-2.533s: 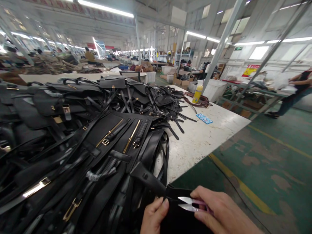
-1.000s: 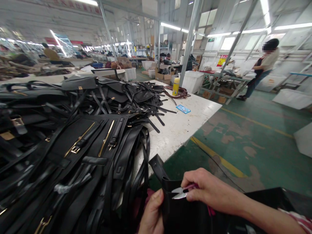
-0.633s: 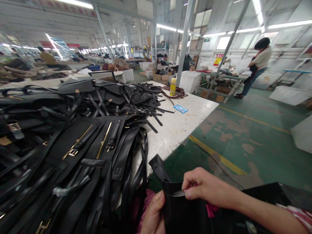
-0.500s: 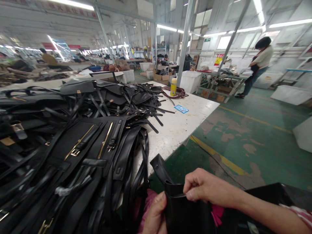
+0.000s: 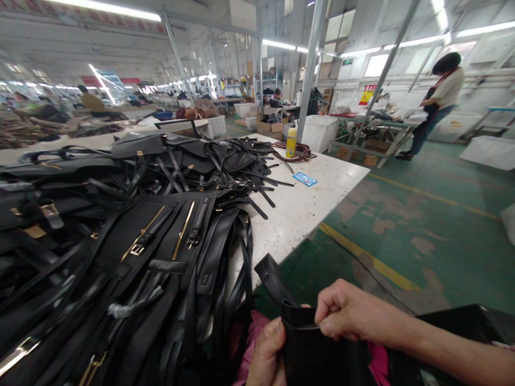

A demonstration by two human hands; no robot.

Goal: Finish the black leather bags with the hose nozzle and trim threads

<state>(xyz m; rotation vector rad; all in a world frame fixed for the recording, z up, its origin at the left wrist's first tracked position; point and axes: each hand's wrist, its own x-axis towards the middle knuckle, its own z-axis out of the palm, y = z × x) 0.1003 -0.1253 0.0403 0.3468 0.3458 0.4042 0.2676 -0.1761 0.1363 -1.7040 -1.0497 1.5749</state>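
A black leather-like bag piece (image 5: 322,354) with an upright strap (image 5: 273,279) is held low in front of me, off the table's edge. My left hand (image 5: 267,351) is closed on its left side, the thumb at the front and the other fingers mostly hidden behind. My right hand (image 5: 341,311) pinches the top edge, thumb against curled fingers, beside a folded loop. To the left lies a heap of black bag pieces (image 5: 132,300) with straps, gold zips and buckles.
On the white table (image 5: 281,225) stand a yellow bottle (image 5: 291,143) and coiled brown straps (image 5: 303,154), near a blue-and-white tag (image 5: 304,178). A metal post (image 5: 309,75) rises behind. Another person (image 5: 440,96) stands at a far workbench. A cable (image 5: 362,265) crosses the green floor.
The view has turned slightly left, so the surroundings sit further right. Both hands keep their hold on the bag piece, with little change in their pose.
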